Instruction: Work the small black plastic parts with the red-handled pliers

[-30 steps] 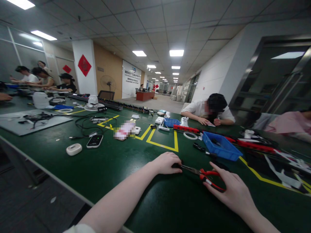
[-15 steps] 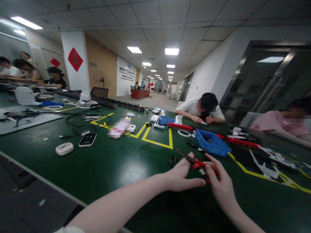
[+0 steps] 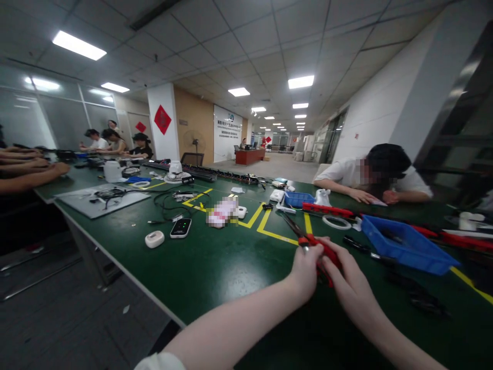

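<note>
Both my hands meet over the green table (image 3: pixel 215 267) around a pair of red-handled long-nose pliers (image 3: pixel 308 237). My right hand (image 3: pixel 342 275) is wrapped round the red handles. My left hand (image 3: pixel 306 270) is closed against the pliers just below the jaws; whether it holds anything else is hidden. The pliers are lifted off the table, with the dark jaws pointing up and away to the left.
A blue bin (image 3: pixel 404 244) lies to the right, a smaller blue bin (image 3: pixel 297 198) farther back. A phone (image 3: pixel 181 227) and white puck (image 3: pixel 154 239) rest at left. Yellow tape lines (image 3: pixel 265 226) mark the table. Other people sit across and at far left.
The pliers were lying on the table with my hands at either end; both hands have lifted them and closed together on them. The camera view has swung to the left.
</note>
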`<state>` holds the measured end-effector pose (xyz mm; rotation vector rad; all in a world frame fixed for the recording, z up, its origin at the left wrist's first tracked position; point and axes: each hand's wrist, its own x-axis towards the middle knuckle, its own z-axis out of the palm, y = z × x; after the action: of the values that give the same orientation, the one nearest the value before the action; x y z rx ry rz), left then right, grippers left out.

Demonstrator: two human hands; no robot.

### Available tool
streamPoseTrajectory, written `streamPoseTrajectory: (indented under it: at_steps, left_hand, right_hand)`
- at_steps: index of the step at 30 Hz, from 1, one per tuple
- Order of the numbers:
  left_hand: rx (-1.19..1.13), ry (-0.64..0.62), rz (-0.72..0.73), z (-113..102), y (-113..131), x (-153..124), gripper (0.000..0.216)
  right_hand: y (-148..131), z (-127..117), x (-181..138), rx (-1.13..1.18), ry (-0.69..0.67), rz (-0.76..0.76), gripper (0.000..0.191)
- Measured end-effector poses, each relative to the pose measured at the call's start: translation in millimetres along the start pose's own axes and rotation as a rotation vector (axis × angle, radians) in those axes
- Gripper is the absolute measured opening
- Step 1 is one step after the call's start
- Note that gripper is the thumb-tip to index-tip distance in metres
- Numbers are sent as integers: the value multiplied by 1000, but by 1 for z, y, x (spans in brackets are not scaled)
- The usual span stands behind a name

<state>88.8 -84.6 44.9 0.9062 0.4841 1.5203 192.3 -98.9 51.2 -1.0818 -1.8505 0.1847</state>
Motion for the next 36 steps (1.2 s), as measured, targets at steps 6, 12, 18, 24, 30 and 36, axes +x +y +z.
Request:
streamPoseTrajectory:
  at_steps: [6, 12, 18, 24, 30, 36]
  left_hand:
    - [248, 187, 310, -64, 19, 41, 20]
    - [680, 311, 387, -106, 20, 59, 18]
    - [1058, 187, 312, -102, 18, 53, 21]
    - [1280, 128, 295, -102, 18, 48, 20]
    - [1682, -46, 403, -92, 15, 41, 25]
    - [1861, -211, 432, -90, 18, 40, 26]
  right_hand:
    - [48, -16, 22, -355, -306, -242, 68]
    - [89, -15, 1, -298, -492, 2, 76]
    - [83, -11, -2, -233, -461, 38, 84]
    - [81, -3, 4, -189, -485, 16, 77]
    - [88, 7, 12, -168, -412, 16, 59]
    - [89, 5, 10, -157, -404, -74, 43]
